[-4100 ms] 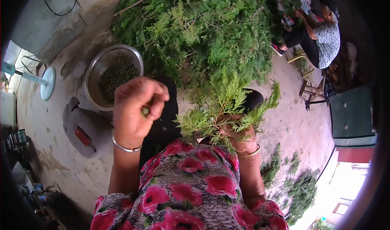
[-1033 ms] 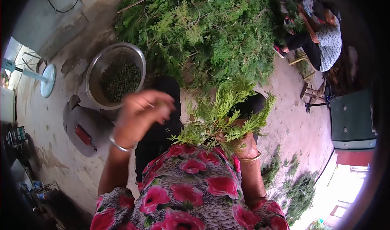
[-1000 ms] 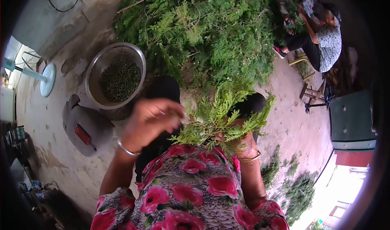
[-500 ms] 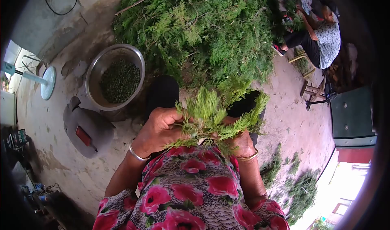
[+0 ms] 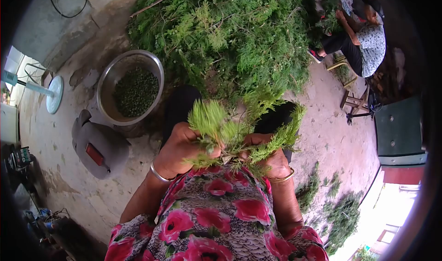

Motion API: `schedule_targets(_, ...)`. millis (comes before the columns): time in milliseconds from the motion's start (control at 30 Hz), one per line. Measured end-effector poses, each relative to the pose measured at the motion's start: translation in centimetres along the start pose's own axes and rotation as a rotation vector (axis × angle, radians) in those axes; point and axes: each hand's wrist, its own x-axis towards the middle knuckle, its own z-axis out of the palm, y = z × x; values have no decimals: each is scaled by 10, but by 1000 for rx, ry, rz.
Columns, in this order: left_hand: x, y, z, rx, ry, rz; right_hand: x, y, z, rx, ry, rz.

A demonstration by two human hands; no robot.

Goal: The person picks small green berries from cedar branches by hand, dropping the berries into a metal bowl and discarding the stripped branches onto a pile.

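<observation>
A leafy green sprig (image 5: 283, 139) spreads across my lap between both hands. My left hand (image 5: 182, 150) is closed on the sprig's left part, its thumb and fingers pressed around the stems, with a bright feathery tuft above them. On the other side my right hand (image 5: 267, 155) grips the stem, its fingers partly covered by leaves. Beyond my knees lies a large heap of green branches (image 5: 244, 35). To the left of the heap, a wide metal basin (image 5: 106, 76) holds many small green berries (image 5: 136, 93).
Left of my knees is a grey cushion-like object (image 5: 110, 148) with a red item on it; a fan (image 5: 54, 95) stands beyond. At the upper right a seated person (image 5: 370, 44) handles greenery. Loose sprigs (image 5: 343, 219) lie at the lower right, below a green cabinet (image 5: 398, 127).
The tuft at my left hand has swung left, away from the rest of the sprig. My right hand's fingers have risen slightly and show more. The seated person's greenery has shifted a little.
</observation>
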Motion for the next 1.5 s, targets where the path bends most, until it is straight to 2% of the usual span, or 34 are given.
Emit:
schedule_targets(33,1,1,-1,0,1,1,-2,-3,2,0,-1,0)
schedule_targets(100,2,5,-4,171,155,-2,-5,-7,9,258,85,95)
schedule_targets(133,3,3,-6,346,177,60,-4,-5,8,256,86,94)
schedule_targets(167,4,3,-3,346,176,62,-4,-1,7,139,67,66)
schedule_targets(200,6,5,3,437,191,170,-3,1,6,22,48,39)
schedule_targets(233,7,7,7,528,207,278,-3,-1,7,22,47,37)
schedule_targets(367,5,-4,-10,699,249,368,-5,3,9,-57,129,-6)
schedule_targets(433,4,-4,-15,426,242,220,-5,4,9,-63,143,-53)
schedule_targets(500,2,7,-14,460,205,198,-4,-1,9,36,86,89)
schedule_targets(533,0,11,-14,498,191,156,-3,-1,8,36,83,87)
schedule_targets(600,-1,14,-18,536,178,112,-3,1,6,-155,68,-62)
schedule_targets(700,1,11,-23,584,123,218,-1,-3,5,-196,41,-177)
schedule_targets(767,-1,4,-19,-9,186,116,-2,6,6,-249,34,-178)
schedule_targets(867,-4,-9,-21,-162,231,137,-1,-10,6,-246,24,-154)
schedule_targets(933,-7,-12,-28,-79,206,143,-1,-16,6,-189,19,-129)
schedule_targets(1033,-11,2,-23,71,152,103,-1,-9,4,-325,37,-172)
schedule_targets(1100,-14,8,-18,137,136,56,-3,1,7,73,83,0)
schedule_targets(1133,-15,8,-15,-34,125,22,-3,1,8,74,80,0)
schedule_targets(1167,-14,7,-12,-206,112,-11,-3,1,8,213,61,47)
schedule_targets(1200,-10,2,-12,-207,-7,61,-2,1,7,351,41,92)
schedule_targets(1233,-12,-7,-16,-204,-7,63,-2,2,6,352,40,89)
schedule_targets(1300,-22,-27,-20,-294,56,30,-1,4,4,25,-26,-56)
schedule_targets(1367,-18,-25,-9,-400,62,14,-3,5,6,110,-9,-10)
schedule_targets(1433,-15,-9,-1,-412,-67,-81,-3,6,6,194,4,33)
schedule_targets(1467,-15,-10,0,-412,-66,-79,-3,7,4,167,-10,53)
schedule_targets(1500,-17,-13,1,-396,36,-59,-4,8,3,141,-23,74)
